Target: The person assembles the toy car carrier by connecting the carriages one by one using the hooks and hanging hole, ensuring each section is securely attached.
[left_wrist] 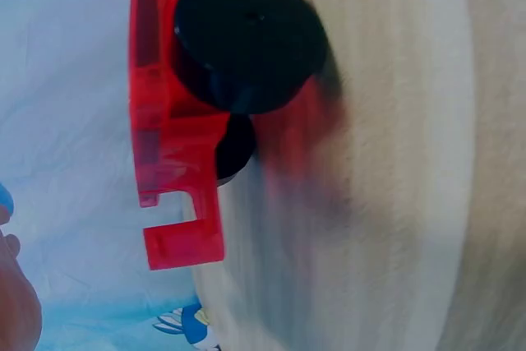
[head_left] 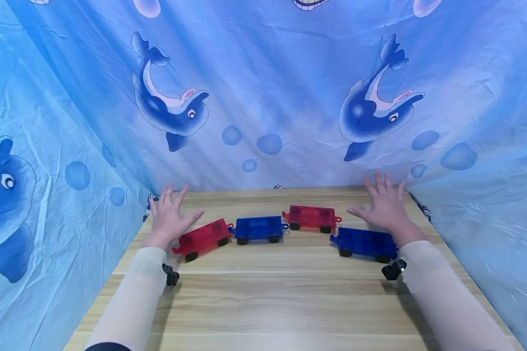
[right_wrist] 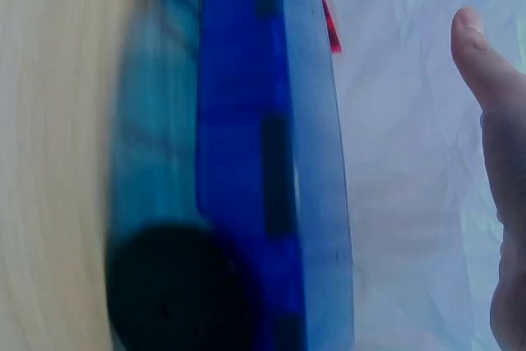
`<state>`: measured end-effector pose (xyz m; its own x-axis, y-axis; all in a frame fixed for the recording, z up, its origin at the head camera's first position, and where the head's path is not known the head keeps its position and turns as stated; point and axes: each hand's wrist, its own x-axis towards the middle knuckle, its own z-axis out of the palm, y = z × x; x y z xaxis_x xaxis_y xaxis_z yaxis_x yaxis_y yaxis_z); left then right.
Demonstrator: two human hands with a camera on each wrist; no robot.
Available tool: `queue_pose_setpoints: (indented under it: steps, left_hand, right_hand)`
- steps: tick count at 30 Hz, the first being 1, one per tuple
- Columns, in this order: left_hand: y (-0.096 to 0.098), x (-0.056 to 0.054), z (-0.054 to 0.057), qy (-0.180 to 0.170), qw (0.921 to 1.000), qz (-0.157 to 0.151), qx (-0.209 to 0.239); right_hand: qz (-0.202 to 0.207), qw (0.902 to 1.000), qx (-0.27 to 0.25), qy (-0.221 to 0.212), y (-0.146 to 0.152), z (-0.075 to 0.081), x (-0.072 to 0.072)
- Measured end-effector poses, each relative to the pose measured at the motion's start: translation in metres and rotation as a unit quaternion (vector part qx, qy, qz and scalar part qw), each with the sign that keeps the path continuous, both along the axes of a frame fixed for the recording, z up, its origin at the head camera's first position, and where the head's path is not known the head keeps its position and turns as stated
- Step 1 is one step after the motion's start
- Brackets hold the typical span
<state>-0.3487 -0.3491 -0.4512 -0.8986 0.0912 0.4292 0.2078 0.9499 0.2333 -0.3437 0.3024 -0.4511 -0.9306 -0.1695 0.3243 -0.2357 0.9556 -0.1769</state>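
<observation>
Toy wagons [head_left: 259, 227], four of them, stand on black wheels on the wood-grain table [head_left: 263, 302], mostly in its far half; clock is centred on the table, 12 = far edge. Left red wagon [head_left: 204, 238] sits at 10 o'clock, angled with its right end toward 2. Left blue wagon [head_left: 256, 230] is at 12, roughly square to the far edge; its left end meets the red one's ring, can't tell if they're hooked. Right red wagon [head_left: 311, 218] is between 1 and 2, its hook right by the blue's ring, link not clear. Right blue wagon [head_left: 365, 243] is at 2, its hook apart from the red ahead of it. Left hand [head_left: 168, 218] at 10, farther out: released, fingers spread, holding nothing, just beside left red wagon. Right hand [head_left: 384, 207] at 2, also released, fingers splayed toward 12, thumb toward 9; its wrist covers the outer end of right blue wagon in the head view. Right wrist view shows the thumb [right_wrist: 485, 59] well clear of the blue side. Both arms wear pale sleeves [head_left: 127, 297]; dolphin-print fabric [head_left: 263, 78] hangs behind the far edge and down both sides
</observation>
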Motion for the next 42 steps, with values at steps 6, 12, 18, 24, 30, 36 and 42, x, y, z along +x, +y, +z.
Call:
queue_pose_setpoints:
  steps: [6,12,18,24,30,36,42]
  left_hand:
    - [0.004,0.005,-0.007,-0.009,0.9997,-0.009,0.019]
    - [0.01,0.011,-0.013,-0.003,0.9991,-0.025,0.033]
    - [0.017,0.014,-0.02,-0.012,0.9979,-0.032,0.054]
    - [0.023,0.015,-0.024,-0.011,0.9969,-0.04,0.067]
    - [0.03,0.018,-0.026,0.006,0.9951,-0.046,0.088]
    - [0.036,0.021,-0.032,0.022,0.9927,-0.044,0.11]
    - [0.038,0.021,-0.036,0.031,0.9874,-0.045,0.149]
  right_hand:
    - [0.022,0.9995,-0.021,-0.004,-0.017,-0.003,-0.001]
    - [0.041,0.9981,-0.045,-0.002,-0.037,-0.007,-0.002]
    - [0.053,0.9961,-0.07,-0.002,-0.056,-0.014,-0.002]
    - [0.058,0.9949,-0.083,-0.005,-0.069,-0.018,-0.001]
    - [0.065,0.9939,-0.089,-0.003,-0.078,-0.02,-0.001]
    - [0.076,0.9914,-0.107,-0.006,-0.089,-0.021,0.002]
    - [0.085,0.9894,-0.118,-0.003,-0.097,-0.026,0.0]
